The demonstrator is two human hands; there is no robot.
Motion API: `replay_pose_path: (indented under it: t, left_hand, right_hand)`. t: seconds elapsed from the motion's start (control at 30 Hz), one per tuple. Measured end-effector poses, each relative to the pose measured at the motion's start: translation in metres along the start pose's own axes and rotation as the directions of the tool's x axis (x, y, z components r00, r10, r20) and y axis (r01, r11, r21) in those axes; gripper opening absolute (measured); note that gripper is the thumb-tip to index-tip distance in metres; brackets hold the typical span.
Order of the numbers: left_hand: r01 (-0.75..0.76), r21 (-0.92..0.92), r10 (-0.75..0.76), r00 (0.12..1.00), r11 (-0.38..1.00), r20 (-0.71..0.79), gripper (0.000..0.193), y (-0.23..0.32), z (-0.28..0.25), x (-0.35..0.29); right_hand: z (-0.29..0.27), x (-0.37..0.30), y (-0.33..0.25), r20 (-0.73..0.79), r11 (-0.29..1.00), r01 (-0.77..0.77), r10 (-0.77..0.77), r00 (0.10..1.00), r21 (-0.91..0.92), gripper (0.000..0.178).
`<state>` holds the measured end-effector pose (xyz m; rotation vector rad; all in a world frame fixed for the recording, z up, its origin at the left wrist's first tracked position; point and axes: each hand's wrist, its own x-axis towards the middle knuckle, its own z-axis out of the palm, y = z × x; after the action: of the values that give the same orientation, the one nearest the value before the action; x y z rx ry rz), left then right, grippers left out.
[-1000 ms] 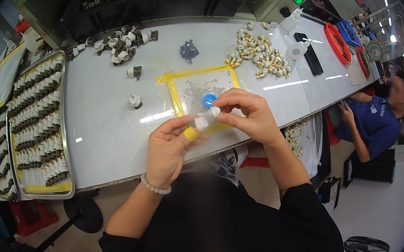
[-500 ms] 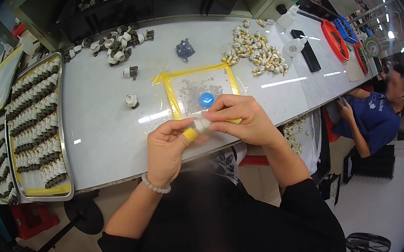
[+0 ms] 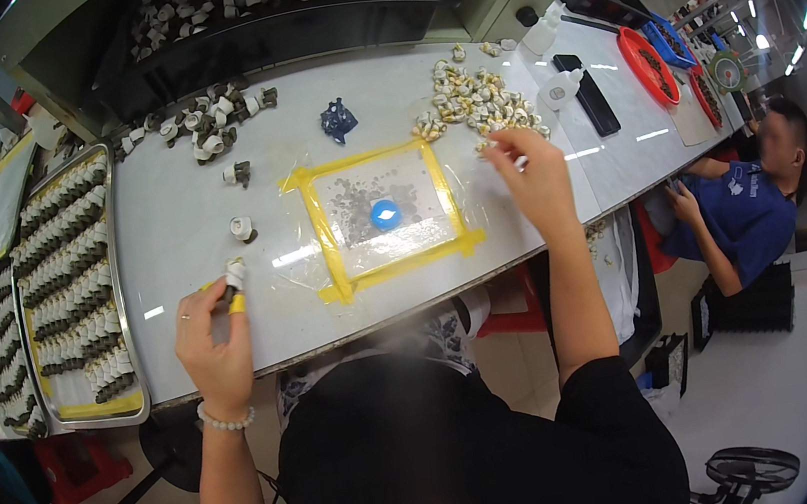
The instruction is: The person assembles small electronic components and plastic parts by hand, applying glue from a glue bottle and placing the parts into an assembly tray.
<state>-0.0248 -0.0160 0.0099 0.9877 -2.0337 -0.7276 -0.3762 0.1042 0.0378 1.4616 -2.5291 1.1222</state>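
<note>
My left hand point(image 3: 217, 350), with yellow tape on its thumb, pinches a small figurine-like piece point(image 3: 235, 271), white on top and dark below, over the table's left part. Two similar white-and-dark pieces point(image 3: 241, 229) stand just beyond it. My right hand point(image 3: 537, 175) is at the near edge of a pile of small cream-and-yellow pieces point(image 3: 470, 93). Its thumb and fingertips are drawn together, and what lies between them is too small to name. Between my hands, a round blue cap-like thing point(image 3: 385, 214) rests on a clear sheet framed with yellow tape point(image 3: 351, 277).
Left stands a metal tray point(image 3: 129, 286) with rows of white-and-dark pieces. More lie heaped point(image 3: 202, 126) at the back, near a crumpled dark-blue scrap point(image 3: 337, 120). White bottles point(image 3: 560, 90), a black phone-like slab point(image 3: 588, 93) and a red basin point(image 3: 648, 66) are right. A person point(image 3: 745, 200) sits farther right.
My hands were together over the taped sheet's near edge. The left has moved left with the white-and-dark piece; the right has let go and moved right to the cream-and-yellow pile.
</note>
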Motion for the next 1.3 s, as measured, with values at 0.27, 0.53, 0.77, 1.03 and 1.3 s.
replay_pose_path:
  t: [0.27,0.53,0.77,1.03,1.3]
  left_hand:
    - [-0.150,0.354,0.180,0.982,0.923,-0.053,0.038,0.017,0.002,0.031]
    - [-0.135,0.360,0.074,0.981,0.923,0.179,0.032,0.017,0.025,0.060]
    - [-0.414,0.090,0.369,0.876,0.906,0.311,0.033,0.032,0.030,0.044]
    - [0.104,-0.318,0.029,0.921,0.943,0.388,0.037,0.040,0.027,0.024]
    - [0.592,-0.740,-0.191,0.805,0.320,0.561,0.038,0.047,0.040,0.012]
  right_hand:
    - [0.016,0.008,0.013,0.067,0.993,-0.040,0.048,0.997,-0.113,0.026]
    - [0.021,-0.016,-0.019,0.142,0.969,0.246,-0.246,0.959,0.016,0.021]
    - [0.018,-0.020,-0.011,0.184,0.905,0.426,-0.419,0.889,0.003,0.022]
    - [0.019,-0.018,-0.021,0.214,0.937,0.348,-0.339,0.916,-0.009,0.024]
    - [0.031,-0.012,-0.057,0.269,0.861,0.494,-0.508,0.818,0.123,0.024]
